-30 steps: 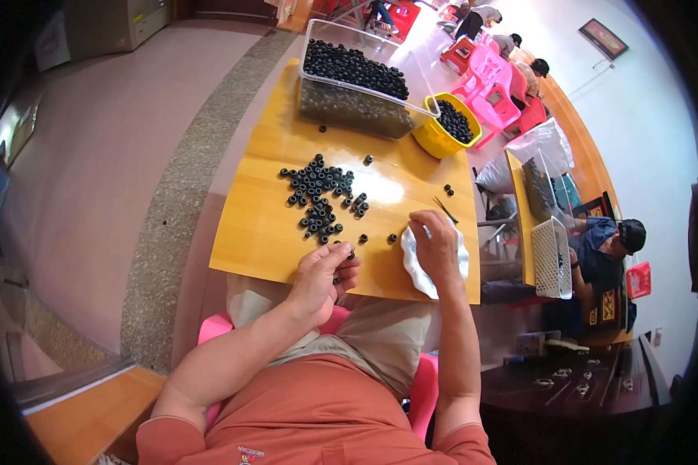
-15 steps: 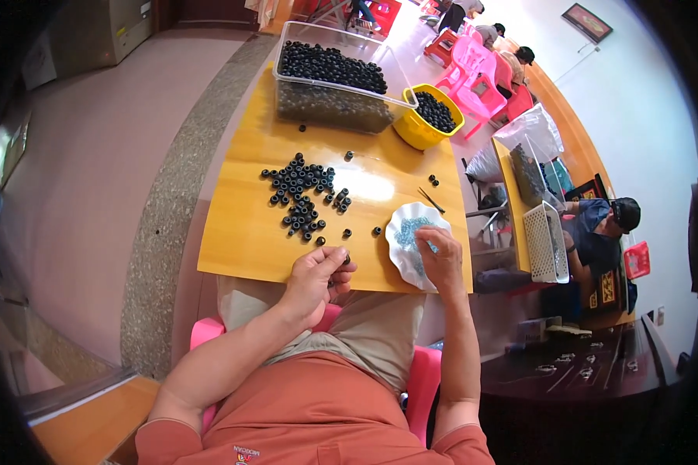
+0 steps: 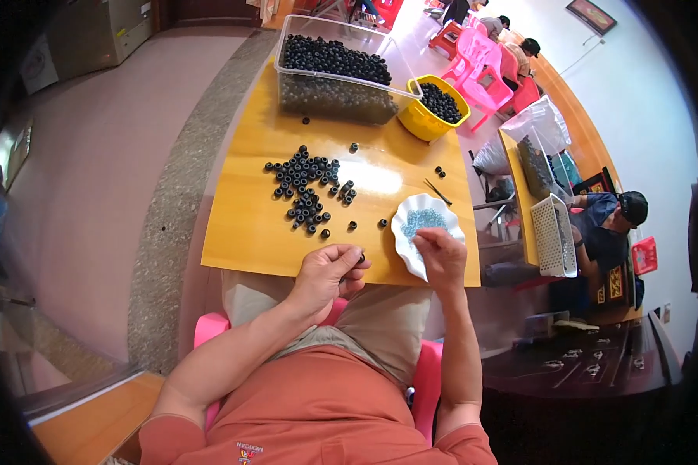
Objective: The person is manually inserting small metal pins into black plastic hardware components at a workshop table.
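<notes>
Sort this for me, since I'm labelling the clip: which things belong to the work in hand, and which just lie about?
In use:
left hand pinching a small black ring
right hand over the white scalloped dish of small blue pieces
loose pile of black rings

Lying about:
clear bin of black rings
yellow tub
white basket

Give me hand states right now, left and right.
Left hand: closed on a small black ring at the table edge.
Right hand: fingers bent over the white scalloped dish; any hold cannot be told.
</notes>
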### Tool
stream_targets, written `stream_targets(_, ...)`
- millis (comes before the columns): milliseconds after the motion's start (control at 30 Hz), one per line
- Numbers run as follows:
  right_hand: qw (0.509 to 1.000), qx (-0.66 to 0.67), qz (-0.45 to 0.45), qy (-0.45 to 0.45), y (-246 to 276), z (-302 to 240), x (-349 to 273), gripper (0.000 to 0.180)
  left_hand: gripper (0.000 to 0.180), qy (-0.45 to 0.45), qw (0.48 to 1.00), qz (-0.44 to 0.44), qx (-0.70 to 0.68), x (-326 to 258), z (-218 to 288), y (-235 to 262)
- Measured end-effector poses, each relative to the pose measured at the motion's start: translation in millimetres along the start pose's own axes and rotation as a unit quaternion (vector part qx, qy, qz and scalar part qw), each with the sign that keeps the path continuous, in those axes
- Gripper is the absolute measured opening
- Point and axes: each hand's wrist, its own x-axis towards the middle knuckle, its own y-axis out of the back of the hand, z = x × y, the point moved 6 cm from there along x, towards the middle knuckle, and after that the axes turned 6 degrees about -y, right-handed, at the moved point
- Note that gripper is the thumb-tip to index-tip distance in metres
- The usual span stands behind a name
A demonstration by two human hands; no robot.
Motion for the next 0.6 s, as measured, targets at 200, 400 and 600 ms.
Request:
stream_targets(200, 0.985, 0.142, -0.092, -0.002, -47.1, -49.4, -22.7, 0.008, 0.021, -0.018, 0.999, -0.025, 0.011, -2.0, 0.2, -6.1)
stream_targets(400, 0.97, 0.213, -0.102, -0.052, -59.5, -45.6, -30.1, 0.008, 0.019, -0.023, 0.999, -0.031, -0.002, -2.3, 0.1, -6.8)
stream_targets(600, 0.977, 0.183, -0.096, -0.056, -58.3, -48.6, -31.2, 0.008, 0.019, -0.016, 1.0, -0.016, 0.004, -3.5, 0.3, -5.4)
